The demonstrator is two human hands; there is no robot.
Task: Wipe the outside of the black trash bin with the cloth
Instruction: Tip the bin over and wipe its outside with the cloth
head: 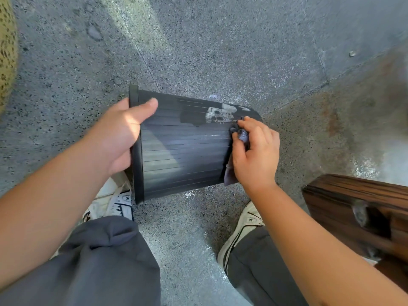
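- Gripping the ribbed black bin [183,149] by its rim, the left hand [117,138] holds it sideways.
- Right hand [256,151] clutches a crumpled cloth [242,135] against the bin's base end, beside soapy foam [218,113].

No readable text anywhere — small dark logo on each shoe tongue [126,198], too blurred to read

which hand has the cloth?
The right hand, bunching the cloth against the bin's base end. The left hand only grips the rim.
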